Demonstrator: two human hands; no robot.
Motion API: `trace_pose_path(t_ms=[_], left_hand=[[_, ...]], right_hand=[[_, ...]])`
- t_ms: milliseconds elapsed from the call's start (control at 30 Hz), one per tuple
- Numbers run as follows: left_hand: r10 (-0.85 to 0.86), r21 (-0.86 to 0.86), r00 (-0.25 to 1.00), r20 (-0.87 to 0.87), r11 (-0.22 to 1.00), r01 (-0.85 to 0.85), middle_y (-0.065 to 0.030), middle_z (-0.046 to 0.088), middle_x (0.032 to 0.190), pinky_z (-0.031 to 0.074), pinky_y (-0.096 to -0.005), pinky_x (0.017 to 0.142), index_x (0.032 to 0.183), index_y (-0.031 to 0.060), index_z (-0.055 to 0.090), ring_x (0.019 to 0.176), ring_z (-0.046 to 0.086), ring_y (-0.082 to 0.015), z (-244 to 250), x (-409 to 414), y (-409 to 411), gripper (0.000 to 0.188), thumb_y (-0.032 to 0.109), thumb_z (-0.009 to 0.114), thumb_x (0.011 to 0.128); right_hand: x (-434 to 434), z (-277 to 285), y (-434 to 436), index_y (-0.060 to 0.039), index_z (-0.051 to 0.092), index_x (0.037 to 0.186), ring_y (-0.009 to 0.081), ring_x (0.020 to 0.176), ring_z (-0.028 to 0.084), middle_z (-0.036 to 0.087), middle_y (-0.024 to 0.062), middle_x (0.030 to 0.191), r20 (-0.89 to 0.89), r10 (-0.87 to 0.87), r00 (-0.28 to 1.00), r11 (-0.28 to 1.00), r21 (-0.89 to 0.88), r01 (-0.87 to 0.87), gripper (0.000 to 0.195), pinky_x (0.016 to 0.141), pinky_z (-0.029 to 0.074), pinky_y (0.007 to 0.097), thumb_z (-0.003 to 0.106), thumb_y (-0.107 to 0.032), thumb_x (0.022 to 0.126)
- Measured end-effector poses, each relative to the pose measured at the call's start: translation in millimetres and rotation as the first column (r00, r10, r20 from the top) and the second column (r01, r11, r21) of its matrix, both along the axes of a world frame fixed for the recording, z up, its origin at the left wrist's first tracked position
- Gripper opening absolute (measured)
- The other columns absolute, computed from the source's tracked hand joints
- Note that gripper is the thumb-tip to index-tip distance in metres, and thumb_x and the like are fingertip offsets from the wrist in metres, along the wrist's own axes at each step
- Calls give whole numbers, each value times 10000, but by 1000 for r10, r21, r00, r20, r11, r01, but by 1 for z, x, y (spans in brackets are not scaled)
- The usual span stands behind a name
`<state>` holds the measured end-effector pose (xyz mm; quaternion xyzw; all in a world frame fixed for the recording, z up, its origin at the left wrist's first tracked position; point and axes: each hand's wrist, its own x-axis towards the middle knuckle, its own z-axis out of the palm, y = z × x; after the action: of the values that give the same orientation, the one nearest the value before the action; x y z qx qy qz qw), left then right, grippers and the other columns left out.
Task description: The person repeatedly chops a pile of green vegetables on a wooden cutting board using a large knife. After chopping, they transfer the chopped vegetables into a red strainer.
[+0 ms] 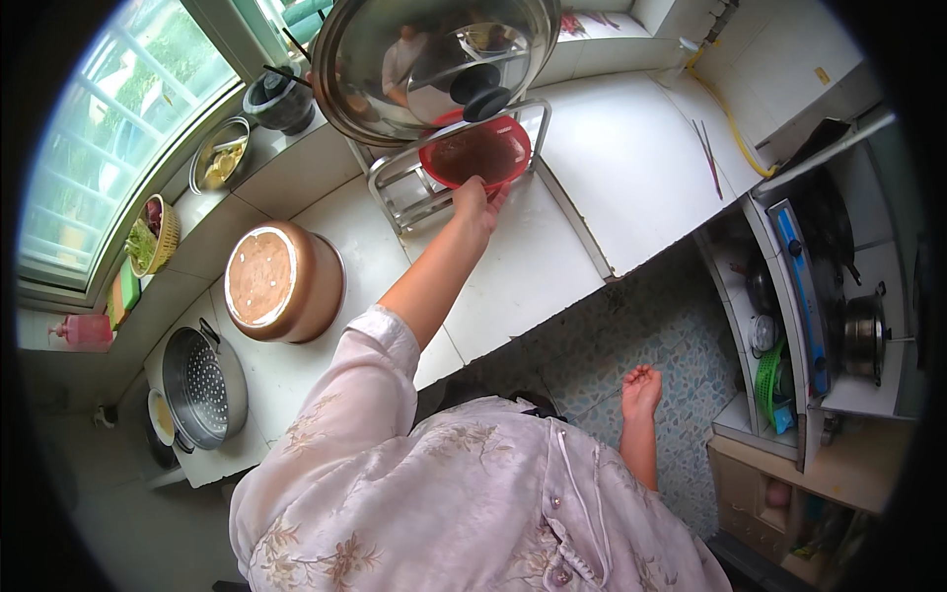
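My left hand [479,203] reaches out over the white tiled counter [529,255] and grips the near rim of a red plastic bowl [481,152], its thumb on the rim and its fingers at the outside. The bowl, brownish inside, is at a metal rack [414,214]; whether it rests on the rack, I cannot tell. A large metal pot lid [370,66] with a black knob stands tilted in the rack behind the bowl. My right hand [641,388] hangs at my side above the floor, fingers loosely curled, with nothing seen in it.
An upturned brown pot [263,277] and a perforated steamer pot [203,388] stand on the counter at left. Along the window ledge are a stone mortar [280,103], a metal bowl [220,157] and a yellow basket [157,237]. A gas stove [803,296] is at right.
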<state>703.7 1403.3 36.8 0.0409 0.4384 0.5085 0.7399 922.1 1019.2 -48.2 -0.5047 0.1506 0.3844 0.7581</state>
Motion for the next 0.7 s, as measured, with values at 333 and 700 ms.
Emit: trace_pose_path(t_ms=[333, 700], left_hand=[[-137, 26, 988, -71, 990, 139, -180, 514, 1074, 555, -359, 785, 1167, -72, 366, 887, 588, -274, 19, -42, -77, 306, 40, 367, 883], [95, 88, 971, -219, 993, -78, -147, 576, 1101, 570, -349, 715, 1180, -39, 456, 911, 621, -231, 33, -46, -245, 329, 62, 404, 871]], right_hand=[[5, 48, 145, -62, 529, 889, 119, 720, 476, 507, 31, 835, 252, 414, 874, 897, 49, -439, 128, 664, 420, 245, 480, -175, 927], [-122, 151, 262, -43, 430, 1292, 322, 1106, 490, 494, 205, 1213, 559, -31, -828, 223, -804, -551, 804, 940, 431, 395, 806, -227, 605]])
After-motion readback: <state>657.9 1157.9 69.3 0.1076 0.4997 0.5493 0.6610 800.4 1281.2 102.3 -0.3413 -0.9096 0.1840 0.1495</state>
